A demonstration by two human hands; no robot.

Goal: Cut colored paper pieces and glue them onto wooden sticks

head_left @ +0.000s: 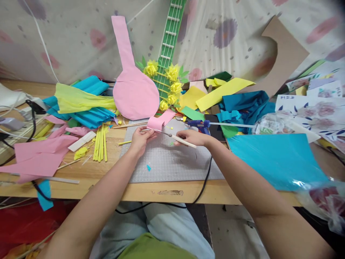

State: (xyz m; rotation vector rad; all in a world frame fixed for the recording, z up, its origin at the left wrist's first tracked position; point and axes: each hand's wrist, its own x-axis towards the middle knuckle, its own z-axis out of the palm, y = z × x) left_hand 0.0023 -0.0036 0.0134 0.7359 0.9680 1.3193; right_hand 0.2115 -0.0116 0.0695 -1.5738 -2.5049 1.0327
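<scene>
My left hand pinches one end of a pink paper strip, which bends upward and away above the mat. My right hand is closed around the white-handled scissors. Their blades reach left to the strip's near edge, close to my left fingertips. Beneath both hands lies a grey cutting mat with small green, yellow and blue scraps on it. Just beyond stands a pink guitar-shaped cutout, leaning at the back. A blue glue gun rests behind my right hand.
A green guitar neck with strings and yellow paper flowers leans at the back. Pink paper and yellow strips lie left. A blue sheet covers the right. A black cable hangs over the front edge.
</scene>
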